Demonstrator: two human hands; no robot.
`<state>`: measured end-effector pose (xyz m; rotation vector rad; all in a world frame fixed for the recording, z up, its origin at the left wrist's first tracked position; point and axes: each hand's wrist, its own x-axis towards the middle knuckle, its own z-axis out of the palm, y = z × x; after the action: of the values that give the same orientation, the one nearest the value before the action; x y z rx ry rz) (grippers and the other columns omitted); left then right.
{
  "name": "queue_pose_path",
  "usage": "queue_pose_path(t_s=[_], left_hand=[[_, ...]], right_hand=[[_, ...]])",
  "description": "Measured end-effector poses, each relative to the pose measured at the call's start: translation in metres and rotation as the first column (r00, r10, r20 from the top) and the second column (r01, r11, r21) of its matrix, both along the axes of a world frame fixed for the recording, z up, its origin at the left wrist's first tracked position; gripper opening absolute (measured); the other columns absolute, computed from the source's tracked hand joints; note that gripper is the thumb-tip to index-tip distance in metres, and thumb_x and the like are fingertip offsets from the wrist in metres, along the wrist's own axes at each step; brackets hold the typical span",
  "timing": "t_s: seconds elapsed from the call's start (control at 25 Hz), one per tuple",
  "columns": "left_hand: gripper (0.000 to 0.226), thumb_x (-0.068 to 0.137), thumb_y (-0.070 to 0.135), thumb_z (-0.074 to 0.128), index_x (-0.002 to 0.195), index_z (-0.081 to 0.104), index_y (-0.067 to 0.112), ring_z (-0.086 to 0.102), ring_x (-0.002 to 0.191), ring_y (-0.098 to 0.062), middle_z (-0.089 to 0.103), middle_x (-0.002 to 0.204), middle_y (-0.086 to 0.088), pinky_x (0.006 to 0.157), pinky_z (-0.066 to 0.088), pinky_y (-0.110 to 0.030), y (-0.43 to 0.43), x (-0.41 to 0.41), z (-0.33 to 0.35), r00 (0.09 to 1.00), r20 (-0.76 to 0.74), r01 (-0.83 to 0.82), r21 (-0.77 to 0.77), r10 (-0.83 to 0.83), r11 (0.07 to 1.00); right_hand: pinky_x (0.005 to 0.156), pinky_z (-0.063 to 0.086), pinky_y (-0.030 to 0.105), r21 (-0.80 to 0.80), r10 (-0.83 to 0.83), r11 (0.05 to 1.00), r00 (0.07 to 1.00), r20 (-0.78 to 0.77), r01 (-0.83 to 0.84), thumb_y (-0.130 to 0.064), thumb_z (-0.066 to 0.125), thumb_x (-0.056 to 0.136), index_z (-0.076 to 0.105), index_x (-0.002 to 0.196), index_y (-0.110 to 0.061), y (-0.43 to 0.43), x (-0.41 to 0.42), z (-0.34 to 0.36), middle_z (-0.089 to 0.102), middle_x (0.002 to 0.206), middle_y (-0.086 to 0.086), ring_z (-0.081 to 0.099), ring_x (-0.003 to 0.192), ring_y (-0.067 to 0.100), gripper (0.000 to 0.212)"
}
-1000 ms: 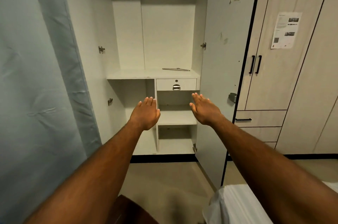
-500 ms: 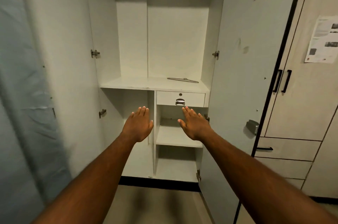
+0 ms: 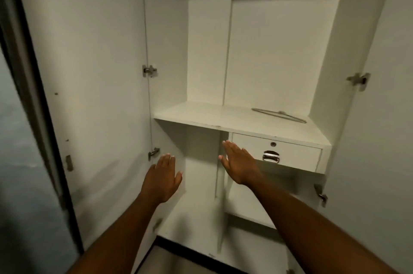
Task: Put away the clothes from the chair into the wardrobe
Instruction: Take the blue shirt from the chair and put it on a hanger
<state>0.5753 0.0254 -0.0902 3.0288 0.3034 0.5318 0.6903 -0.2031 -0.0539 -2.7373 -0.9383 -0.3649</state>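
The white wardrobe (image 3: 241,117) stands open in front of me, both doors swung out. Its main shelf (image 3: 201,115) holds only a thin metal hanger (image 3: 278,114) lying flat at the right. Under the shelf sits a small drawer (image 3: 297,156) with a metal handle. My left hand (image 3: 163,178) is stretched out flat and empty before the lower left compartment. My right hand (image 3: 240,165) is also flat and empty, in front of the vertical divider, just left of the drawer. No clothes and no chair are in view.
The left door (image 3: 89,95) hangs open at my left, with a pale blue wall (image 3: 20,162) beyond it. The right door (image 3: 384,139) fills the right edge. Lower shelves (image 3: 248,211) lie beneath the drawer. A dark plinth (image 3: 178,244) runs along the floor.
I have come closer to the wardrobe and my view has turned left and up. The neighbouring wardrobe and the white thing at the bottom right have left the view. Both hands stay outstretched and empty.
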Motion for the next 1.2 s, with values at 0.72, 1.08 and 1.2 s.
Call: queue_pose_path(t_s=[0.72, 1.08, 1.2], left_hand=[[0.090, 0.075, 0.055, 0.000, 0.141, 0.037, 0.007, 0.029, 0.140, -0.029, 0.034, 0.150, -0.014, 0.113, 0.022, -0.045, 0.086, -0.379, -0.113, 0.161, -0.204, -0.984, -0.103, 0.966, 0.143], [0.043, 0.091, 0.037, 0.049, 0.127, 0.048, 0.012, 0.047, 0.122, -0.030, 0.050, 0.134, -0.010, 0.094, 0.040, -0.042, 0.084, -0.658, -0.136, -0.328, -0.280, -0.900, -0.196, 0.902, -0.388], [0.053, 0.094, 0.050, 0.041, 0.127, 0.050, 0.010, 0.046, 0.124, -0.033, 0.050, 0.134, -0.015, 0.102, 0.035, -0.047, 0.109, -0.720, -0.141, -0.461, -0.340, -0.795, -0.253, 0.820, -0.552]], right_hand=[[0.084, 0.055, 0.035, 0.300, 0.894, -0.181, -0.283, -0.346, -0.937, -0.034, 0.042, 0.099, 0.067, 0.110, -0.021, 0.392, -0.295, -0.123, 0.073, 0.100, -0.004, 0.068, 0.090, 0.007, 0.030], [0.090, 0.051, 0.033, 0.315, 0.825, -0.224, -0.352, -0.442, -0.922, -0.025, 0.058, 0.092, 0.066, 0.113, -0.019, 0.471, -0.554, -0.162, 0.070, 0.111, -0.006, 0.064, 0.100, 0.013, 0.023], [0.090, 0.051, 0.034, 0.302, 0.844, -0.137, -0.271, -0.464, -0.943, -0.027, 0.060, 0.091, 0.069, 0.104, -0.020, 0.517, -0.611, -0.173, 0.071, 0.108, -0.004, 0.065, 0.098, 0.016, 0.018]])
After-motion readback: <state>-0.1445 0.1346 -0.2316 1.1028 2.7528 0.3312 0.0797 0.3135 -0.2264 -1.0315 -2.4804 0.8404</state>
